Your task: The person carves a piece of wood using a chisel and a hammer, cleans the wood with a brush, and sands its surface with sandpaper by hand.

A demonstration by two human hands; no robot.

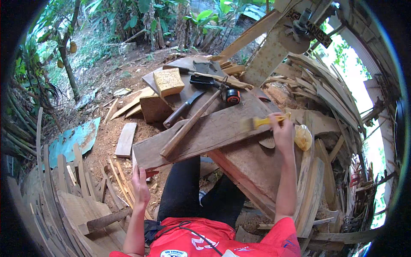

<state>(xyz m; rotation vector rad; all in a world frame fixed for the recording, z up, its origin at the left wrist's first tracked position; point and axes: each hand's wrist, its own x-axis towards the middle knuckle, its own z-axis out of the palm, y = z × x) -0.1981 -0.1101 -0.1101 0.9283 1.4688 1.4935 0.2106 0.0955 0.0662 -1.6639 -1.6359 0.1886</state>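
Note:
My right hand point(282, 135) grips a paintbrush point(262, 122) by its yellow handle. The bristles, blurred by motion, are over the right part of a wide brown plank point(205, 139). At the plank's left end my left hand point(140, 188) holds its edge, with some fingers hidden. A small red thing point(152, 173) shows beside that hand, too little of it to name. Across the plank lies a long-handled tool point(192, 124) with a wooden handle. Behind it rest a dark-handled knife point(184, 109), a black and orange tape measure point(233, 97) and a black tray-like object point(202, 80).
A thick wood block point(168, 82) sits on the far left of the work surface. A crumpled yellowish plastic bag point(303, 138) lies right of my right hand. Offcuts point(126, 140) and a bluish sheet point(72, 143) are on the ground; stacked boards point(327, 94) stand at right.

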